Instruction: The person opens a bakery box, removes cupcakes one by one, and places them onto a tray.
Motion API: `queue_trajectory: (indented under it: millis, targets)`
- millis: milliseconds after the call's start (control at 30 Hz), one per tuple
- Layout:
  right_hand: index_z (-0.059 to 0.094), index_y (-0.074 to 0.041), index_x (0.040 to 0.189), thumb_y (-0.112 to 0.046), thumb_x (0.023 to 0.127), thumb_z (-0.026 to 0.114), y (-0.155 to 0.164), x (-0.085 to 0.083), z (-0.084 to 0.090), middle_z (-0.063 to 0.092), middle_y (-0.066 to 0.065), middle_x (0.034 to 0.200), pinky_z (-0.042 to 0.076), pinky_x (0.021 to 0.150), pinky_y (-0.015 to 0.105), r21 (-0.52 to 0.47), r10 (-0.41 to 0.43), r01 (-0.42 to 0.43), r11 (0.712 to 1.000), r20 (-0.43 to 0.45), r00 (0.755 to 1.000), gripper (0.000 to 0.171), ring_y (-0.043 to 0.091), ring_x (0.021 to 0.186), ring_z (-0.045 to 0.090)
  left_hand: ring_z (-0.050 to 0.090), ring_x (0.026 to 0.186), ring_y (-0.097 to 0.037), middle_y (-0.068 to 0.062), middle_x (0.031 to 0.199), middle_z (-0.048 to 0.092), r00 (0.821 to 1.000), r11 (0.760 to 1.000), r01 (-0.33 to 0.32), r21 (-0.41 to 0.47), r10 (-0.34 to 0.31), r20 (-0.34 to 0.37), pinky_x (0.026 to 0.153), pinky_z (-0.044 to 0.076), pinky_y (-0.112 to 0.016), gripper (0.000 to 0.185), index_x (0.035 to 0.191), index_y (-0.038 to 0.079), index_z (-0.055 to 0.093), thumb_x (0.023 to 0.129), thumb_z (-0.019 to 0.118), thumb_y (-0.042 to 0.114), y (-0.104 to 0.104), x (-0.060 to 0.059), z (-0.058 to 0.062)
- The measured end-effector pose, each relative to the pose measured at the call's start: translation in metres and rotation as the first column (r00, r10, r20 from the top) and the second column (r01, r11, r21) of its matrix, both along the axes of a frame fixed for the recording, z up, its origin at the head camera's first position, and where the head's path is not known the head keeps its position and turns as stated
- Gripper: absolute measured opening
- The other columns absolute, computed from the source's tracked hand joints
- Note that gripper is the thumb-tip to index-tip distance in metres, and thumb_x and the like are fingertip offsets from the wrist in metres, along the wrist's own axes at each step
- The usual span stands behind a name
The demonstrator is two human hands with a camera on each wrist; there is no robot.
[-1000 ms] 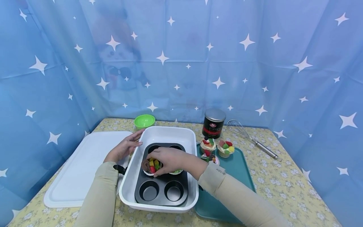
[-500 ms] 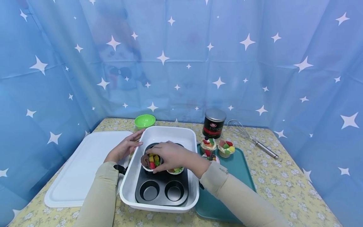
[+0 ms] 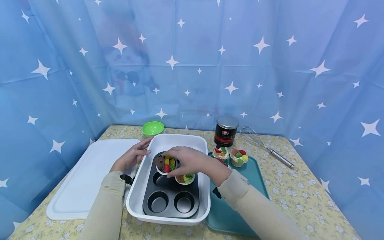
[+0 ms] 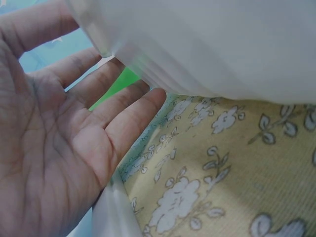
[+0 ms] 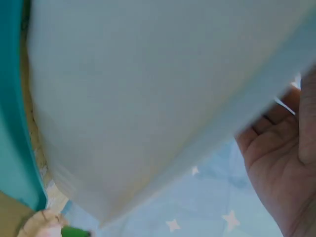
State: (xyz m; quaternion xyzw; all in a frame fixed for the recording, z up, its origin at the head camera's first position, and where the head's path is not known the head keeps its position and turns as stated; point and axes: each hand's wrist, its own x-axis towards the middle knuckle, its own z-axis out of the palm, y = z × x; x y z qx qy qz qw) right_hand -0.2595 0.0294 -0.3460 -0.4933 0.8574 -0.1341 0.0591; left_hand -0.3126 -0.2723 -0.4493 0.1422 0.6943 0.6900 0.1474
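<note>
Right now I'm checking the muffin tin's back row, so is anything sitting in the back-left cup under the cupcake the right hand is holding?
Nothing visible. The right hand holds the cupcake above the muffin tin; its back-left cup is mostly hidden beneath.

Head looks down; wrists hug the white dish [image 3: 168,141].

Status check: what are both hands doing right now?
Right hand holds fruit cupcake above muffin tin. Left hand rests open against white dish. Nothing blocking.

Left hand [image 4: 54,143] open, palm up — fingertips [image 4: 148,96] against white plastic tub wall [image 4: 212,44]; floral yellow tablecloth [image 4: 222,177] beneath, right of palm.
</note>
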Motion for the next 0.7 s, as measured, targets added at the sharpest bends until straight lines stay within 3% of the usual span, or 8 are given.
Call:
queue_trajectory:
  millis: [367,567,700]
  targets:
    - [0.052,-0.020,0.146,-0.056,0.086,0.074,0.042,0.006,0.013,0.056,-0.004,0.139,0.054,0.093,0.030,-0.121,-0.071,0.075,0.990,0.043,0.997,0.074,0.011,0.120,0.056,0.027,0.149,-0.032,-0.006,0.168,0.017,1.000,1.000,-0.001,0.022,0.001,0.006,0.103,0.046,-0.025,0.078,0.163,0.021,0.020,0.097,0.060,0.008,0.000,0.000,0.000]
    - [0.053,-0.017,0.145,-0.052,0.087,0.075,0.074,0.013,0.017,0.056,0.000,0.142,0.051,0.100,0.040,-0.203,-0.080,0.077,0.976,-0.008,0.997,0.071,0.019,0.129,0.054,0.028,0.148,-0.034,-0.007,0.167,0.017,1.000,1.000,0.001,0.029,-0.002,0.017,0.103,0.047,-0.028,0.080,0.163,0.020,0.019,0.096,0.061,0.010,-0.001,0.000,0.000]
    - [0.054,-0.016,0.144,-0.050,0.086,0.077,0.097,0.016,0.015,0.059,0.002,0.139,0.053,0.097,0.044,-0.233,-0.102,0.091,0.968,-0.035,0.994,0.071,0.022,0.126,0.057,0.030,0.147,-0.034,-0.008,0.167,0.019,1.000,1.000,0.001,0.023,-0.001,0.017,0.104,0.047,-0.030,0.080,0.163,0.021,0.020,0.096,0.062,0.012,-0.001,0.001,0.000]
